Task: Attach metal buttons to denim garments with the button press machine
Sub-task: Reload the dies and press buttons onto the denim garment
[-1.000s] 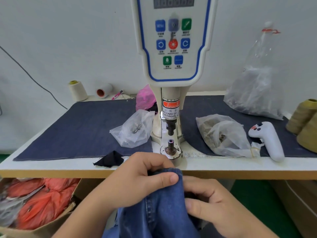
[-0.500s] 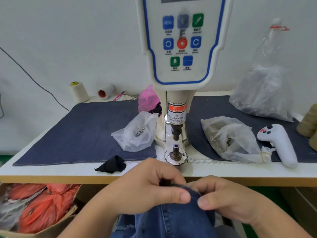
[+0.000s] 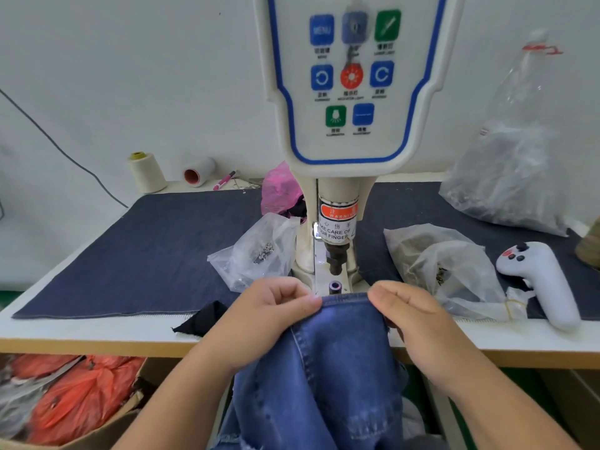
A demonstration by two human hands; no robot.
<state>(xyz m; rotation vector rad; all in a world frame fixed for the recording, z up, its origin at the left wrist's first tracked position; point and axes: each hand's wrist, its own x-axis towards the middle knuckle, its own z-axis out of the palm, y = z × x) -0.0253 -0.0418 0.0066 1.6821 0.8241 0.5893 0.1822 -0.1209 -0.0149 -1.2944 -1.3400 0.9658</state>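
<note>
A blue denim garment (image 3: 328, 358) hangs over the table's front edge, its stitched top edge stretched flat just in front of the button press machine (image 3: 350, 92). My left hand (image 3: 266, 316) pinches that edge at its left end, my right hand (image 3: 412, 313) pinches it at the right end. The machine's lower die (image 3: 335, 286), a small dark post, stands right behind the denim edge, under the dark upper punch (image 3: 336, 259). A clear bag of small metal parts (image 3: 259, 251) lies left of the machine, another clear bag (image 3: 444, 264) lies to its right.
A dark denim mat (image 3: 130, 254) covers the white table (image 3: 97, 329). A white handheld controller (image 3: 545, 280) lies at the right, a large clear bag (image 3: 516, 177) behind it. A black cloth scrap (image 3: 204, 319), thread cones (image 3: 146, 173) and a pink bag (image 3: 279, 186) sit around. A box of orange bags (image 3: 74, 401) is below left.
Both hands have lifted the bunched denim up onto the table's front and spread apart, stretching its top edge flat just in front of the lower die.
</note>
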